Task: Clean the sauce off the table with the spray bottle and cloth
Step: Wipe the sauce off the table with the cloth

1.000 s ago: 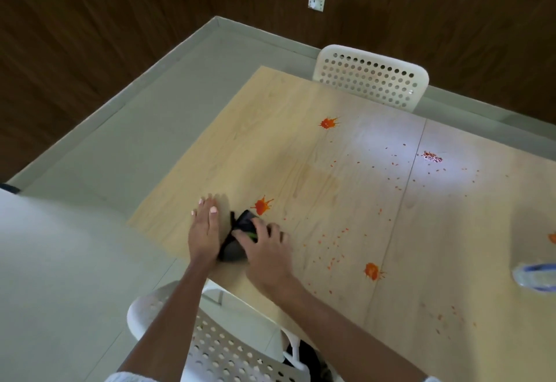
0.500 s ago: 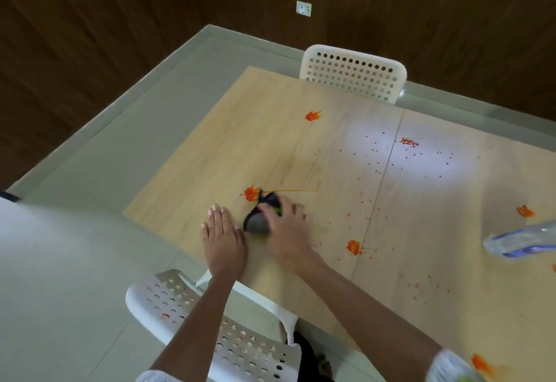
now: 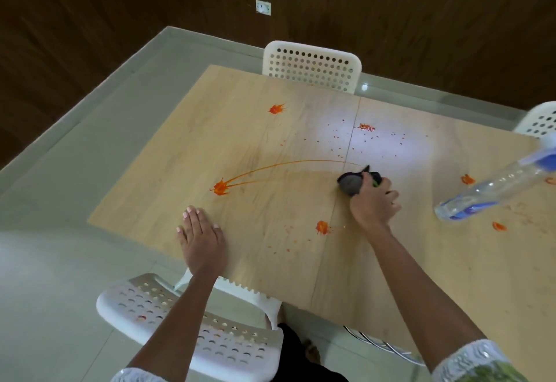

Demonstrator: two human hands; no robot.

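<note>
My right hand (image 3: pixel 374 201) grips a dark bunched cloth (image 3: pixel 350 183) and presses it on the wooden table (image 3: pixel 186 153) near its middle seam. A thin orange smear arcs from the sauce splat (image 3: pixel 220 187) on the left across to the cloth. More splats lie at the far left (image 3: pixel 276 109), near the seam (image 3: pixel 366 127), in front of my right hand (image 3: pixel 322 227) and on the right (image 3: pixel 467 179). My left hand (image 3: pixel 201 240) rests flat, fingers together, near the table's front edge. A clear spray bottle (image 3: pixel 493 189) stands at the right.
A white perforated chair (image 3: pixel 192 327) is tucked under the near edge below my arms. Another white chair (image 3: pixel 311 66) stands at the far side, and a third chair (image 3: pixel 540 120) shows at the right edge. Pale floor surrounds the table on the left.
My right hand has swept the cloth from beside the left splat rightward to the seam, drawing an orange streak behind it. My left hand stayed flat near the front edge.
</note>
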